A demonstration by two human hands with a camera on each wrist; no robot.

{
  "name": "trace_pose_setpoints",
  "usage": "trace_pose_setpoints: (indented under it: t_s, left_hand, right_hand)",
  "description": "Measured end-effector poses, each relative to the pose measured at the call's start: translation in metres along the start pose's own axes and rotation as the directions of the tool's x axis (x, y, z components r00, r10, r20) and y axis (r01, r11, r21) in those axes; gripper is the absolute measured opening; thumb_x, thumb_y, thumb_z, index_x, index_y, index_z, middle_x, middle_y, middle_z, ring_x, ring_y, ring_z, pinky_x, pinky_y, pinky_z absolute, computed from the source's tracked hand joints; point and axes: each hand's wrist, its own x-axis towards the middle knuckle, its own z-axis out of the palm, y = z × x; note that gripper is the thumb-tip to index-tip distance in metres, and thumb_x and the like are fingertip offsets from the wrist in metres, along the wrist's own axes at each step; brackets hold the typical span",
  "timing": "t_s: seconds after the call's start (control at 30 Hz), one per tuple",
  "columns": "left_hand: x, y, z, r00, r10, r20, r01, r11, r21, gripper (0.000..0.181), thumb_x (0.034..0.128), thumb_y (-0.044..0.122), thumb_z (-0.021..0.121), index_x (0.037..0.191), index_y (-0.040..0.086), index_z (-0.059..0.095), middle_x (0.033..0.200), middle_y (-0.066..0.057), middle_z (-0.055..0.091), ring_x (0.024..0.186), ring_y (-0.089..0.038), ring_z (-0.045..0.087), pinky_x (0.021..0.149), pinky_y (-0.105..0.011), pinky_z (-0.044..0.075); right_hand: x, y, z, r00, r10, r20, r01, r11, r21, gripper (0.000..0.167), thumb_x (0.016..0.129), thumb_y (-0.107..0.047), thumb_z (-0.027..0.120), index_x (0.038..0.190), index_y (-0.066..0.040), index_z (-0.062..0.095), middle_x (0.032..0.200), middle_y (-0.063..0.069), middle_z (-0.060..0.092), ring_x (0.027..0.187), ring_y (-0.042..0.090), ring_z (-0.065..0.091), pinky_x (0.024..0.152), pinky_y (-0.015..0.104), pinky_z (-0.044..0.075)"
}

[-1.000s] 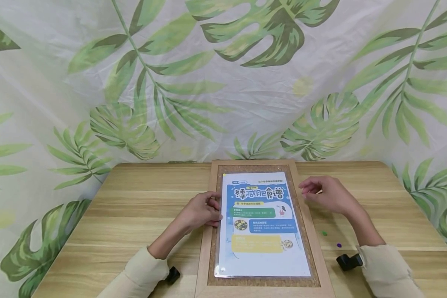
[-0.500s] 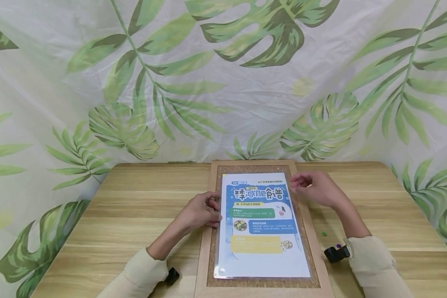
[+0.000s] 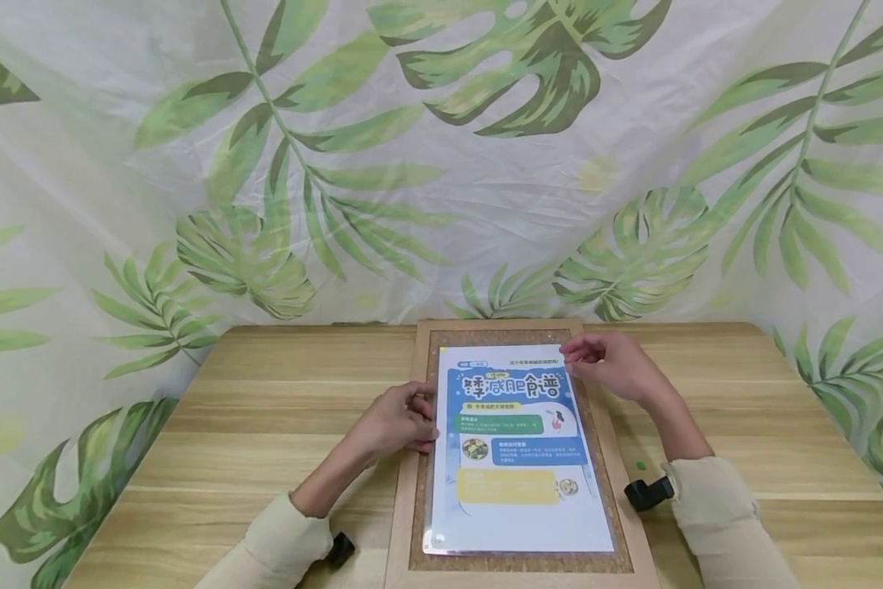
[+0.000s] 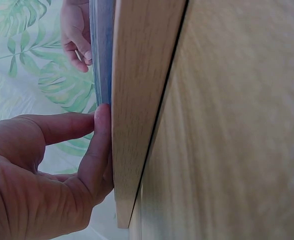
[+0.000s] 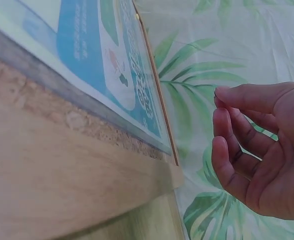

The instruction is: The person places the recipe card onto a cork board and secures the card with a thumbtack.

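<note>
A laminated poster point(image 3: 515, 523) with blue, green and yellow panels lies on a wood-framed cork board point(image 3: 518, 563). My left hand point(image 3: 397, 419) is at the poster's left edge, thumb and a finger meeting on that edge in the left wrist view. Above the poster's top right corner is my right hand point(image 3: 606, 366). Its thumb and index finger pinch something tiny, apparently a thumbtack point(image 5: 216, 97), mostly hidden by the fingertips. A yellow thumbtack point(image 3: 443, 349) sits at the poster's top left corner.
On the wooden table point(image 3: 286, 393) a green thumbtack point(image 3: 641, 465) lies right of the board. The right wrist's black camera point(image 3: 649, 493) is close to it. A leaf-printed curtain point(image 3: 382, 164) hangs behind the table, near the board's far edge.
My right hand has moved left and slightly away from me, from beside the board to over the poster's top right corner. A purple thumbtack is now hidden near the right wrist. The left hand stays put.
</note>
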Motion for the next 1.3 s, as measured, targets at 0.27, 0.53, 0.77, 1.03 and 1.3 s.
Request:
trace_pose_setpoints:
  t_s: [0.27, 0.53, 0.77, 1.03, 1.3]
  left_hand:
    - [0.0, -0.003, 0.002, 1.0, 0.001, 0.01, -0.001, 1.0, -0.014, 0.069, 0.089, -0.015, 0.073, 0.153, -0.003, 0.05, 0.109, -0.017, 0.058, 0.079, -0.02, 0.066, 0.07, -0.036, 0.07]
    - [-0.001, -0.004, 0.001, 1.0, 0.01, 0.011, -0.01, 1.0, -0.013, 0.069, 0.0894, -0.015, 0.073, 0.154, -0.003, 0.05, 0.109, -0.018, 0.058, 0.078, -0.02, 0.066, 0.069, -0.037, 0.07]
    - [-0.001, -0.003, 0.001, 1.0, 0.011, 0.012, -0.011, 1.0, -0.008, 0.069, 0.0896, -0.015, 0.073, 0.153, -0.003, 0.051, 0.109, -0.017, 0.058, 0.078, -0.019, 0.066, 0.069, -0.037, 0.07]
    - [0.0, -0.002, 0.0, 1.0, 0.013, 0.007, -0.013, 1.0, -0.003, 0.069, 0.0893, -0.015, 0.073, 0.153, -0.003, 0.051, 0.109, -0.017, 0.059, 0.078, -0.019, 0.067, 0.07, -0.037, 0.07]
    - [0.0, -0.002, -0.002, 1.0, 0.013, 0.003, -0.013, 1.0, 0.008, 0.069, 0.089, -0.015, 0.074, 0.153, -0.002, 0.051, 0.109, -0.017, 0.059, 0.078, -0.019, 0.067, 0.07, -0.037, 0.07]
  right_hand:
    - [0.011, 0.01, -0.001, 1.0, 0.006, 0.01, -0.006, 1.0, 0.014, 0.024, 0.1, -0.007, 0.072, 0.122, 0.002, 0.075, 0.108, 0.015, 0.076, 0.097, 0.025, 0.066, 0.08, 0.028, 0.056]
    - [0.026, 0.02, 0.008, 1.0, 0.015, 0.016, -0.014, 1.0, -0.02, 0.021, 0.1, -0.01, 0.074, 0.118, 0.0, 0.076, 0.105, 0.015, 0.075, 0.094, 0.026, 0.067, 0.079, 0.027, 0.055]
    - [0.035, 0.027, 0.016, 0.999, 0.036, 0.029, -0.034, 0.998, -0.061, 0.02, 0.099, -0.006, 0.074, 0.117, 0.001, 0.076, 0.104, 0.015, 0.074, 0.094, 0.026, 0.066, 0.084, 0.032, 0.056]
    - [0.044, 0.033, 0.017, 1.0, 0.018, 0.022, -0.016, 0.996, -0.089, 0.022, 0.099, -0.005, 0.073, 0.119, 0.003, 0.075, 0.101, 0.014, 0.075, 0.092, 0.024, 0.068, 0.082, 0.032, 0.056]
    - [0.054, 0.038, 0.016, 0.999, 0.035, 0.01, -0.034, 0.995, -0.097, 0.02, 0.099, -0.007, 0.073, 0.118, 0.001, 0.076, 0.102, 0.013, 0.075, 0.093, 0.024, 0.068, 0.082, 0.031, 0.054]
